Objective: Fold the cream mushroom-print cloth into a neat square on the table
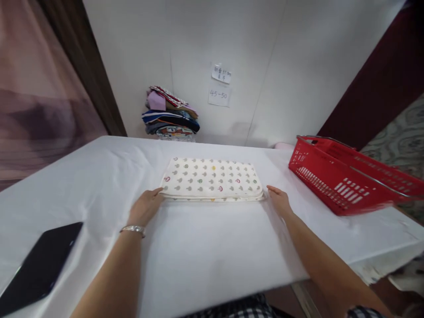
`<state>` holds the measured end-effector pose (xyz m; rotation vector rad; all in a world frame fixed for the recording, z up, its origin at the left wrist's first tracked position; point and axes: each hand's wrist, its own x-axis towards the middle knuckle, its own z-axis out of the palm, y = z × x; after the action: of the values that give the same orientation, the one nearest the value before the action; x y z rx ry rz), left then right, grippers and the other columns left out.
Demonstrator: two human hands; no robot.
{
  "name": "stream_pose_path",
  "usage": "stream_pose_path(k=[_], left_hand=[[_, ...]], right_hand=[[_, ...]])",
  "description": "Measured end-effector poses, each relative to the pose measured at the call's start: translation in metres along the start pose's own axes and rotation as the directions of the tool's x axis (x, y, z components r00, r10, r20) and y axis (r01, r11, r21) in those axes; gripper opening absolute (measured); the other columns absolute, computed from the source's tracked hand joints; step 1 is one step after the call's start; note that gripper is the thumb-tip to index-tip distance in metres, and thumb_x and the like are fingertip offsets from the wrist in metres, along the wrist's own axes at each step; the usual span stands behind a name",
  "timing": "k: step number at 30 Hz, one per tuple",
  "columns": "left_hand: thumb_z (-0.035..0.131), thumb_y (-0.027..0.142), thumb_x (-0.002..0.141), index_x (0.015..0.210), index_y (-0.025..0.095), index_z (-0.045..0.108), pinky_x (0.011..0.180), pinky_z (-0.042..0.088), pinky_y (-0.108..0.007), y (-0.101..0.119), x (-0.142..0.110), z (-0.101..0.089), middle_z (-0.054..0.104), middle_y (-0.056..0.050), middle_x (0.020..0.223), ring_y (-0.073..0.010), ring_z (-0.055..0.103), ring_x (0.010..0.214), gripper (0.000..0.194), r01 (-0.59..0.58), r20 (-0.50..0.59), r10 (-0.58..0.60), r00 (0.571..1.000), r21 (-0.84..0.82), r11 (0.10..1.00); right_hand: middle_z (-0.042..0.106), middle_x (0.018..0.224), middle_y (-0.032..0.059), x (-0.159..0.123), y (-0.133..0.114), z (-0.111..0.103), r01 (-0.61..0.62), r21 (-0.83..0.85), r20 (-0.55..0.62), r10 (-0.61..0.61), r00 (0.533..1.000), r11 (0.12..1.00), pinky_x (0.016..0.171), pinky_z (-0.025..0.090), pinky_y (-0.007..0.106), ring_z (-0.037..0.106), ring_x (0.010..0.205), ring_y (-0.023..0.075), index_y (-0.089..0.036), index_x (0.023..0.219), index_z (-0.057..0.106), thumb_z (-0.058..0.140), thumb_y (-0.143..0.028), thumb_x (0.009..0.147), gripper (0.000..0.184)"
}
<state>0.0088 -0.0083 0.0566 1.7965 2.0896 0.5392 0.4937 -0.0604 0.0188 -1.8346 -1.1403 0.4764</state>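
Well, left hand [146, 206] touches the folded cloth [212, 179]

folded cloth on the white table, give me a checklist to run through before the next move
1. Folded cloth lying flat on the white table cover: ok.
2. Left hand at the cloth's near left corner: ok, fingertips at the edge; how firm the grip is does not show.
3. Right hand touching the near right corner: cannot tell, fingertips are right beside it.
4. Inner layers smooth: cannot tell, the top layer hides them.
5. Red basket clear of the cloth: ok, it stands apart on the right.
6. Black device clear of the cloth: ok, it lies apart at the left.
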Motion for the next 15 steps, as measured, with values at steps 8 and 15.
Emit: stream_pose_path(k=[8,15], left_hand=[[0.037,0.065,0.08,0.121,0.023,0.058,0.094,0.042,-0.043,0.002,0.002,0.004,0.056,-0.011,0.124,-0.0311,0.055,0.11,0.063,0.019,0.015,-0.019,1.0,-0.041,0.999],[0.032,0.065,0.082,0.124,0.024,0.055,0.095,0.041,-0.044,0.004,0.001,0.009,0.052,-0.012,0.128,-0.0319,0.054,0.112,0.063,0.023,0.001,-0.023,1.0,0.006,1.0]], right_hand=[[0.061,0.059,0.0014,0.016,-0.016,-0.002,-0.09,-0.17,0.059,0.101,0.993,0.981,0.05,0.036,0.02,0.054,0.059,0.0128,-0.015,0.064,0.061,0.052,-0.043,0.078,0.032],[0.045,0.04,-0.0038,0.027,-0.036,0.009,-0.154,-0.322,0.15,0.211,0.966,0.934,0.045,0.026,0.021,0.042,0.045,0.0084,-0.017,0.046,0.05,0.065,-0.039,0.071,0.036]])
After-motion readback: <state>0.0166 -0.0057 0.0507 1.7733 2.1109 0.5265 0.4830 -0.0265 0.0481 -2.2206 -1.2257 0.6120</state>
